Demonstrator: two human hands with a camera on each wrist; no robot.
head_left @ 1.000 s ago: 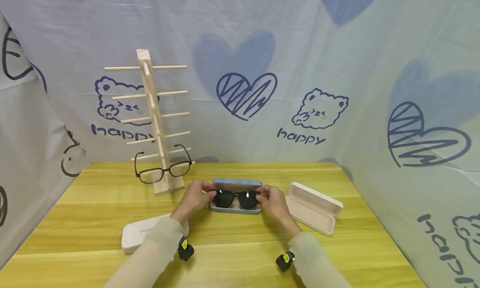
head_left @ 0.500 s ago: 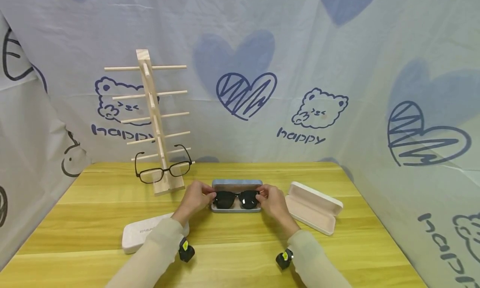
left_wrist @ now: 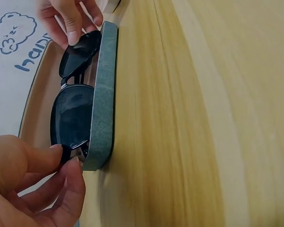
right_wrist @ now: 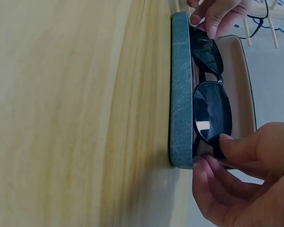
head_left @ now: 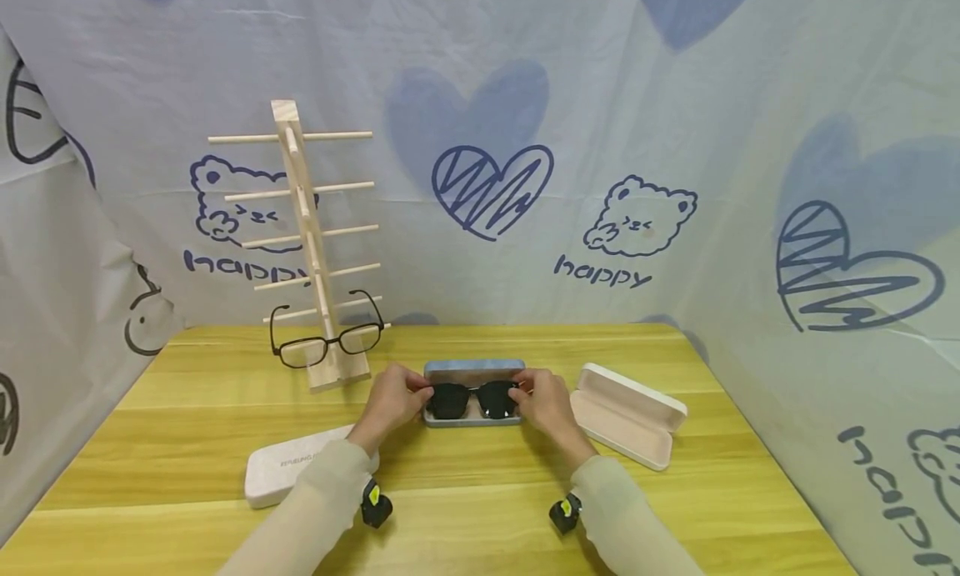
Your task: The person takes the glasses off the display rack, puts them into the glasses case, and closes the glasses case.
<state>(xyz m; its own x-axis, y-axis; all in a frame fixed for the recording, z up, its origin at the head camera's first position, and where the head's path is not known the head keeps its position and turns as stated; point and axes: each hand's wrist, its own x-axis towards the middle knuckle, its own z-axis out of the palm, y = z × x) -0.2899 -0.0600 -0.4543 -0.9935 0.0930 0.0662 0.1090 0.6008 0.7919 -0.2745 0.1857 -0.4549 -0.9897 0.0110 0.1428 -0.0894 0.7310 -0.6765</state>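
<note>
A pair of dark sunglasses (head_left: 496,399) sits partly within an open blue-grey glasses case (head_left: 474,422) at mid-table. My left hand (head_left: 392,399) pinches the left end of the frame between thumb and fingers. At the other end, my right hand (head_left: 550,399) pinches the frame the same way. In the left wrist view the lenses (left_wrist: 72,113) tilt up over the front wall of the case (left_wrist: 104,99). Folded temples show behind the lenses in the right wrist view, where the case's lid (right_wrist: 239,80) stands up at the back.
A wooden eyewear stand (head_left: 307,201) at the back left carries black-framed eyeglasses (head_left: 330,343) on its lowest pegs. A closed white case (head_left: 273,472) lies at front left, partly behind the left sleeve. To the right rests an open white case (head_left: 626,430). Printed cloth (head_left: 495,293) hangs behind the table.
The sunglasses have tilted slightly and settled a little lower in the blue-grey case. Both hands keep their pinch, with the wrists shifting slightly inward.
</note>
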